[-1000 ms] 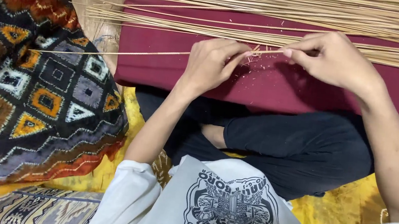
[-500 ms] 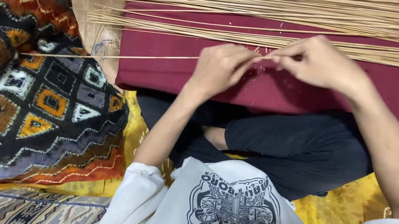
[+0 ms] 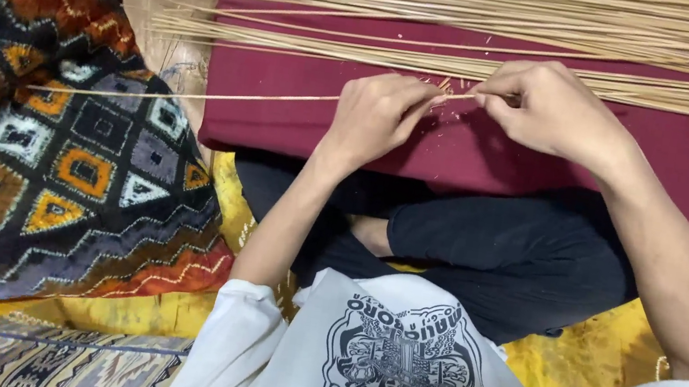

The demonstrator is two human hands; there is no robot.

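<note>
Both hands pinch one thin stick [image 3: 224, 98] over maroon cloth [image 3: 301, 117]. Left hand [image 3: 377, 114] and right hand [image 3: 551, 110] grip near right end; long axis runs leftward over patterned blanket [image 3: 40, 145]. Stick pile [image 3: 475, 7] beyond.

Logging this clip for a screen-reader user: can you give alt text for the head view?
Seen from above, a seated person's left hand and right hand pinch one thin pale stick between them over a maroon cloth. A big pile of similar sticks lies beyond it, and a patterned blanket is at the left.
</note>
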